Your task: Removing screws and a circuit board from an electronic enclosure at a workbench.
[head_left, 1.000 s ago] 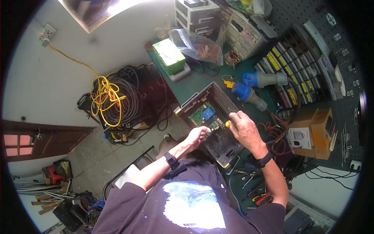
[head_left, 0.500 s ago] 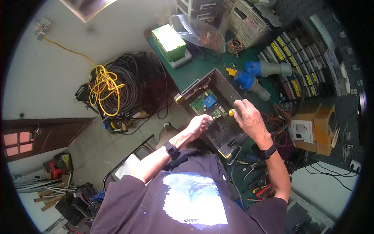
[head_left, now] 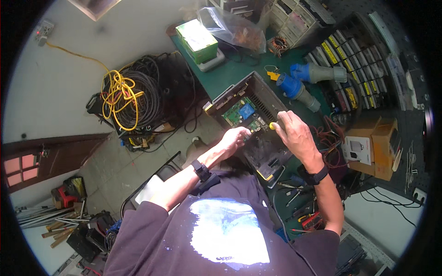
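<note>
An open dark metal case [head_left: 272,95] sits tilted on the green bench close to my body. Inside its far part lies a green circuit board [head_left: 232,116] with a blue block-shaped component [head_left: 247,110]. My left hand [head_left: 235,139] reaches in at the board's near edge, fingertips pinched together; what they hold is hidden. Above the case's right side my right hand [head_left: 295,137] has its fingers curled round a small tool with a round yellow end [head_left: 273,125], perhaps a screwdriver; most of it is covered by the fingers.
Two blue-and-grey industrial plugs [head_left: 299,94] lie beyond the case. Farther back are a green box [head_left: 199,48], a copper-wound ring coil [head_left: 277,44] and a drawer rack [head_left: 350,64]. Hand tools [head_left: 294,198] and a cardboard box [head_left: 382,142] are to the right; coiled cables [head_left: 147,99] stand left.
The whole view has shifted slightly, so the case and bench appear a little higher. Both hands stay at the case in nearly the same grips.
</note>
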